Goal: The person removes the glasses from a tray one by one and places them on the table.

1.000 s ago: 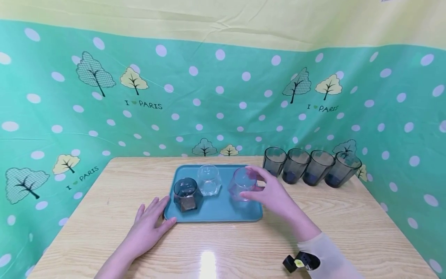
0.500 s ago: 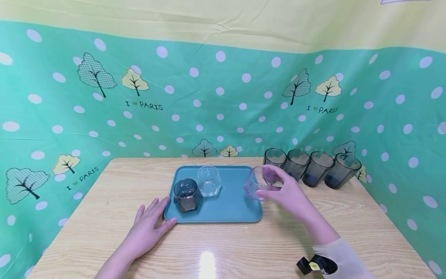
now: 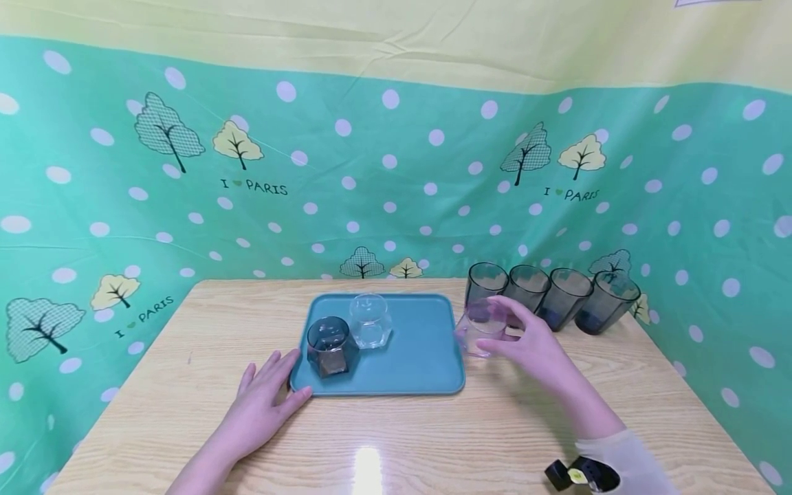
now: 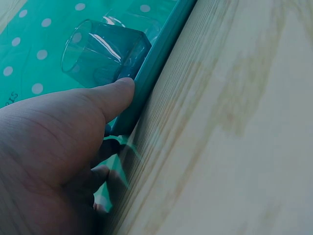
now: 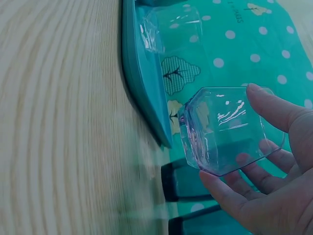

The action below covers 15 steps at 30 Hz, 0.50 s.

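Note:
My right hand holds a pale pink faceted glass between thumb and fingers, just past the right edge of the blue-green tray. In the right wrist view the glass appears clear of the tabletop, and nothing can be seen in it. My left hand rests at the tray's near left corner, thumb on the front rim and fingers along the left side. On the tray's left half stand a smoky grey faceted glass and, behind it, a colourless one.
Several tall dark grey tumblers stand in a row at the back right, close beyond my right hand. Behind the wooden table hangs a green dotted cloth, which also covers both sides.
My right hand has lifted the pink glass off the tray's right part and carried it rightward past the rim. My left hand and the other glasses stay put.

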Tool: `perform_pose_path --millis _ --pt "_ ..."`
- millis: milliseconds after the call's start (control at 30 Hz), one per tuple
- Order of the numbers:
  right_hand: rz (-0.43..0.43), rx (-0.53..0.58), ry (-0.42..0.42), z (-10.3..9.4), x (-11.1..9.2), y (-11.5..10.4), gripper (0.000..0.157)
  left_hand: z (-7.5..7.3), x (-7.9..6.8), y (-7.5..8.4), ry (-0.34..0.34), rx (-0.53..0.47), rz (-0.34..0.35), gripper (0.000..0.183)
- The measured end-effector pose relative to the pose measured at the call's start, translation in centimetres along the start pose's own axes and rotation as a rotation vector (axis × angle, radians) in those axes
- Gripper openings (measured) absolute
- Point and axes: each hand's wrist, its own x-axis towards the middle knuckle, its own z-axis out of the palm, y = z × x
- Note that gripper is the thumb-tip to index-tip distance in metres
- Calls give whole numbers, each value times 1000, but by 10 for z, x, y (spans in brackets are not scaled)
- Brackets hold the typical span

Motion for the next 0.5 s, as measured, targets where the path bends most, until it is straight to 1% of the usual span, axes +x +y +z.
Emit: perform_pose_path --millis 167,500 --pt "3 -9 -3 -6 0 6 83 0 1 0 0 -7 -5 82" --pt "21 18 -29 -10 2 16 82 -1 1 2 -1 -3 -1 82"
